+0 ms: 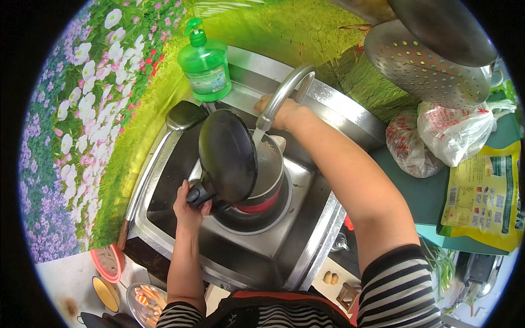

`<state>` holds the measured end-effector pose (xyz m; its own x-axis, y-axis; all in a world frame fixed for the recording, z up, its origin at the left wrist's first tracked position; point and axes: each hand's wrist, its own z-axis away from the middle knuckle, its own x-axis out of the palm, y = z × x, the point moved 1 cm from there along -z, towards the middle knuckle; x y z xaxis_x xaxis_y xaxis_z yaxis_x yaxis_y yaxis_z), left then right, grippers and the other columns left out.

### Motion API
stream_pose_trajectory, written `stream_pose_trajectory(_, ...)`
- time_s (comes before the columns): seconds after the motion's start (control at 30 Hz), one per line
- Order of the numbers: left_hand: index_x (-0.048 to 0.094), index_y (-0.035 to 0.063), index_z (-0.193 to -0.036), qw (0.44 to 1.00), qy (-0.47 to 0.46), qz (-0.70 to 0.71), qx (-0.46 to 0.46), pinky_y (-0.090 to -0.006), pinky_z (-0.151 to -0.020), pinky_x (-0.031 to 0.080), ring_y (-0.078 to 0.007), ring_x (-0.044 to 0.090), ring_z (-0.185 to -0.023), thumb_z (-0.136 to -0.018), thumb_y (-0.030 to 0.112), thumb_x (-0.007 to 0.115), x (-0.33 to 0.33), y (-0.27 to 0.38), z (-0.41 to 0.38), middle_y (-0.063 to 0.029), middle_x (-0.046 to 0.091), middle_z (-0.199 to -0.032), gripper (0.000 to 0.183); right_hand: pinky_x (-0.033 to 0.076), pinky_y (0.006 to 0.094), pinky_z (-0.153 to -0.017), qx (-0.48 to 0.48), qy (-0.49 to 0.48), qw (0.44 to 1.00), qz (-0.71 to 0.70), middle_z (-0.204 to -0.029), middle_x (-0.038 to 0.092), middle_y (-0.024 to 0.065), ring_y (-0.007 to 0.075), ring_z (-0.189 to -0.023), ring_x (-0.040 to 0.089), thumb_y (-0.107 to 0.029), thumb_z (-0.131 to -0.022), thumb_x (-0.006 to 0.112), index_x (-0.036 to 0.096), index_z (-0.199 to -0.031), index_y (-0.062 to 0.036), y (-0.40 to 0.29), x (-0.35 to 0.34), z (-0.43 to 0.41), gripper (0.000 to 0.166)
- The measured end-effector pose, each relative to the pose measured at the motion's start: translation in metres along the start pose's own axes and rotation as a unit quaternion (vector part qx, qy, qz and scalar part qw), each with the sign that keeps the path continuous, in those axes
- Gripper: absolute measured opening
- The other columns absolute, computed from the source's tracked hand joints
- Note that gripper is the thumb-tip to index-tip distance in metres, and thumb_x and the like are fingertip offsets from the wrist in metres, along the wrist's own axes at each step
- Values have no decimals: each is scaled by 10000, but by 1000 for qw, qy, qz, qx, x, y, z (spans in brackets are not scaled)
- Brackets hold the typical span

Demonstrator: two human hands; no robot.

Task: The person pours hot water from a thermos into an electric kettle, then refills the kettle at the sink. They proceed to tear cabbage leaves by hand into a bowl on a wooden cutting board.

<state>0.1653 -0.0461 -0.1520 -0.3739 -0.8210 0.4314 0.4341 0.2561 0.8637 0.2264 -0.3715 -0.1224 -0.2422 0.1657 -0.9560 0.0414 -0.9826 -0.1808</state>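
Note:
My left hand (186,208) grips the handle of a black frying pan (227,153), which is tilted up on edge above the sink (301,186). Behind the faucet (283,92), my right hand (284,114) reaches toward the base of the tap; its fingers are partly hidden by the spout. Water runs from the spout into a pot (268,174) with a red outer side, partly covered by the frying pan. Beneath that pot, a wider dark pan (246,228) rests on the sink floor.
A green pump bottle (207,76) stands at the sink's back left corner, near a metal ladle (185,117). Overhead on the right hangs a perforated metal skimmer (426,61). Plastic bags (453,129) and a yellow packet (482,197) lie on the right. A food plate (145,303) is at lower left.

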Motion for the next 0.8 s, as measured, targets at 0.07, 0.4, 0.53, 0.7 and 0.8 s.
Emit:
stream_pose_trajectory(0.07,504,45,-648,1000,-8,8,-5,-279,-352,274,-161,344,-334,-962,517,292,1,0,-1,-61,438,-457,605,447,383,-972,-9,9,1000,11,-1132,595,142,307,-1130,553,-235,-794,606,630,-1094,-67,1,1,2,345)
stream_pose_trajectory(0.4,538,28,-677,999,-22,45,-8,-278,-351,297,-175,400,-343,-945,511,356,-5,-5,-2,-96,487,-478,581,470,383,-939,3,-36,999,37,-1101,605,160,325,-1093,574,-208,-768,612,650,-1043,-65,1,0,-4,312)
stream_pose_trajectory(0.53,526,29,-679,999,38,33,-19,-271,-343,270,-158,336,-327,-961,517,306,5,-1,0,-60,432,-458,605,471,380,-939,-6,-44,998,53,-1117,603,160,327,-1097,576,-150,-734,639,599,-1189,-84,2,1,-7,461)
stream_pose_trajectory(0.7,550,10,-692,999,-21,37,-9,-276,-354,293,-171,400,-347,-941,514,357,-8,-7,-2,-94,490,-484,595,469,377,-943,3,-39,998,49,-1130,603,157,320,-1102,577,-123,-715,654,507,-1327,-124,2,0,-5,630)
stream_pose_trajectory(0.8,563,-2,-726,998,-25,50,-15,-272,-362,296,-167,402,-356,-934,529,364,-9,-8,-2,-93,495,-497,603,472,378,-940,-4,-39,998,58,-1137,603,153,314,-1102,579,-134,-726,646,510,-1321,-127,4,1,-3,610)
